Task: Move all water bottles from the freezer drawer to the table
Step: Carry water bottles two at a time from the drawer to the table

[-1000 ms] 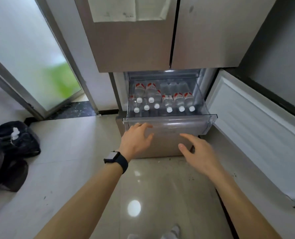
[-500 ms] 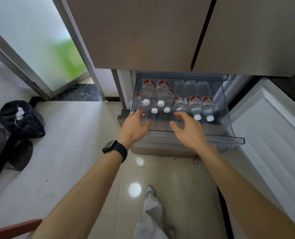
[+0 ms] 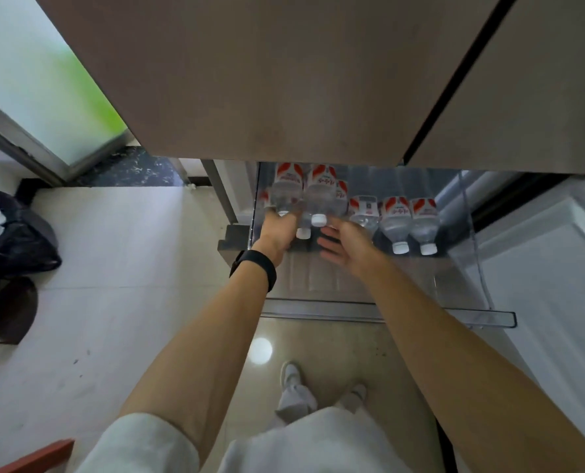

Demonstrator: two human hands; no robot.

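Pale tiled floor (image 3: 113, 268), brown fridge (image 3: 284, 80). Clear red-labelled water bottles (image 3: 397, 216) lie in the see-through freezer drawer (image 3: 421, 317). My left hand (image 3: 277, 233) meets one neck; I cannot tell if its fingers grip. My right hand (image 3: 345, 245) has its fingers spread. I should hold necks tight; they may slip.

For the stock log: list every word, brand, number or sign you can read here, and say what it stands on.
Nothing can be read well enough to quote.
Red-and-white labels on the water bottles in the freezer drawer: white lettering, too blurred to read.
One bottle's label panel: a dark printed patch, too small to read.
Black wristband: no text shows.
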